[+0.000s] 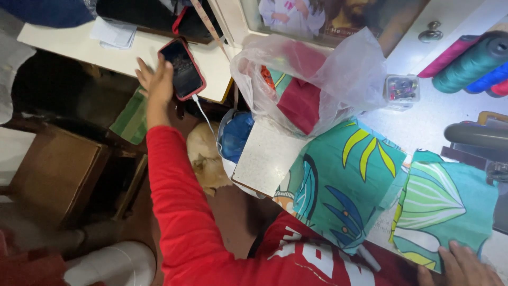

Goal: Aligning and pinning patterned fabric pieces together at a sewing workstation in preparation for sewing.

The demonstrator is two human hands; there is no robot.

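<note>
Reaching out, the left hand (155, 82) lies fingers-spread against the red-cased phone (182, 68); steadier touch advisable; the right hand (461, 265) presses flat, fingers together, on leaf-print fabric (442, 204).

A white work table (434, 114) with a speckled surface occupies the right side of the room. A second white counter (79, 47) runs along the upper left. Below it, a brown wooden stool (53, 172) stands on a dark floor. A white cabinet door with a round metal knob (431, 33) closes the upper right. Light is even and diffuse
</note>
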